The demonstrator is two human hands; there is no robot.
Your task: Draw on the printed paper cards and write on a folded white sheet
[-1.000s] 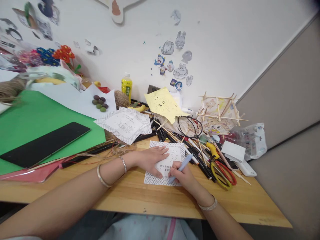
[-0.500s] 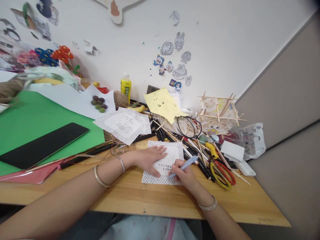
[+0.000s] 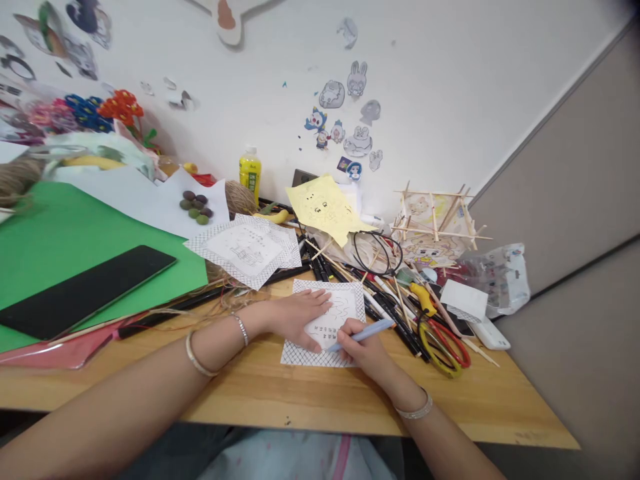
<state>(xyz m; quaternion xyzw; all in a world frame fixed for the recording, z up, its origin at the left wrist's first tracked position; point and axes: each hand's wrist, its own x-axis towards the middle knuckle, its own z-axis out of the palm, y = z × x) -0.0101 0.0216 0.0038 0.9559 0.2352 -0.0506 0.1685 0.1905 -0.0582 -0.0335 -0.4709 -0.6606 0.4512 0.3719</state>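
Note:
A small white paper [image 3: 295, 355] with a crosshatched border, a line drawing and rows of written characters lies on the wooden table. My left hand [image 3: 295, 317] rests flat on its left part, fingers stretched out. In my right hand [image 3: 363, 347] is a light blue pen [image 3: 376, 327], pinched between thumb and fingers. Its tip is at the paper's lower part, just right of my left thumb, below the written rows. Part of the drawing is covered by my left fingers.
Behind the paper lies a heap of black and white markers [image 3: 405, 333]. Scissors [image 3: 443, 350] with yellow and red handles are at the right. Another bordered drawing [image 3: 245, 250] lies back left, near a black tablet [image 3: 90, 290] on green paper [image 3: 185, 267]. A yellow bottle [image 3: 250, 175] stands by the wall.
The pen tip has moved left along the lower part of the paper, and the pen now lies at a flatter angle. My left hand stays in place.

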